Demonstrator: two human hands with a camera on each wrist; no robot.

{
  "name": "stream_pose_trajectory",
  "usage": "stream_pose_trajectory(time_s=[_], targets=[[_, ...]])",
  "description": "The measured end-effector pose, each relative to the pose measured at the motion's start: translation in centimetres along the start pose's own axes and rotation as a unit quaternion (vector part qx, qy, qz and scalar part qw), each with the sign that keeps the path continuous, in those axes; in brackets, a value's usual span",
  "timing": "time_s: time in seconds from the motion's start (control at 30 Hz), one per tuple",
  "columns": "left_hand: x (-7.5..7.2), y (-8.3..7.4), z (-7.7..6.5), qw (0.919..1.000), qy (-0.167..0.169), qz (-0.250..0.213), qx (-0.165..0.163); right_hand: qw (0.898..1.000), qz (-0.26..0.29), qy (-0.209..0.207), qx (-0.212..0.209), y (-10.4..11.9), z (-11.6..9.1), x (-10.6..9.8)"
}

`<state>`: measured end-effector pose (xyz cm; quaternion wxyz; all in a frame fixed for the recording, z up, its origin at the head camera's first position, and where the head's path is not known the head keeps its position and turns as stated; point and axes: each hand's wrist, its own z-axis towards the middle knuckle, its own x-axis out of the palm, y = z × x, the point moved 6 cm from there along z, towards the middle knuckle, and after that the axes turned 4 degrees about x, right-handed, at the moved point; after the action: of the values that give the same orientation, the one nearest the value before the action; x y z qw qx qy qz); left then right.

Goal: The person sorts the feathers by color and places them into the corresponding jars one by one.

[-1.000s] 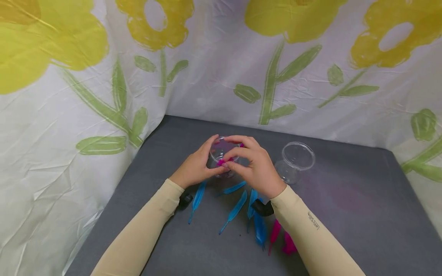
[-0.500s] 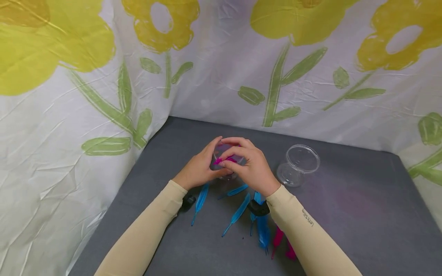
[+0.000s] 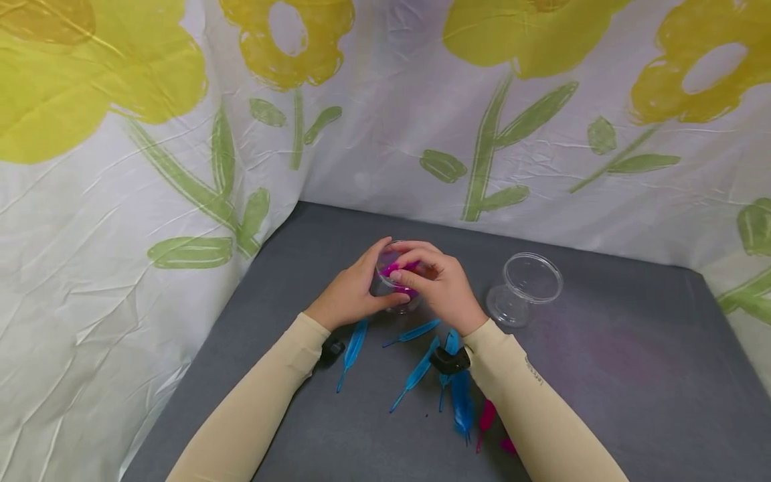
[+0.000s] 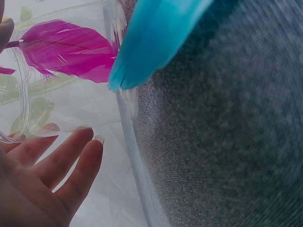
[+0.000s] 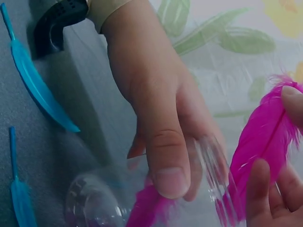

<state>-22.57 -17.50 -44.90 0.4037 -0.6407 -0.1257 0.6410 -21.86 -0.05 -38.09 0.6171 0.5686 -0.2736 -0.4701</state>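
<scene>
My left hand (image 3: pixel 346 291) grips a clear plastic cup (image 4: pixel 85 106) around its side, thumb on the near wall. Above the cup's mouth, my right hand (image 3: pixel 448 288) pinches a pink feather (image 5: pixel 262 137), whose lower end reaches the rim in the right wrist view. Another pink feather (image 5: pixel 147 208) shows through the cup wall there. In the left wrist view, a pink feather (image 4: pixel 71 52) lies along the inside of the cup. The fingers of my right hand hide part of the rim in the head view.
Several blue feathers (image 3: pixel 415 378) lie on the grey table (image 3: pixel 325 435) nearer me. Pink feathers (image 3: pixel 486 416) lie partly under my right forearm. To the right stands a second clear cup (image 3: pixel 533 278) with a flared rim. A flower-printed cloth (image 3: pixel 373 134) hangs behind.
My right hand has shifted slightly about the cup's mouth, and more pink now shows within the cup. The left hand keeps its hold. The head view has shifted a little.
</scene>
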Motion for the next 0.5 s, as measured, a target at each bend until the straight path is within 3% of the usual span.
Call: stream_pose_trajectory(time_s=[0.5], targets=[[-0.1, -0.4, 0.2, 0.9999, -0.004, -0.006, 0.013, 0.998, 0.015, -0.044, 0.049, -1.4, 0.3, -1.2]])
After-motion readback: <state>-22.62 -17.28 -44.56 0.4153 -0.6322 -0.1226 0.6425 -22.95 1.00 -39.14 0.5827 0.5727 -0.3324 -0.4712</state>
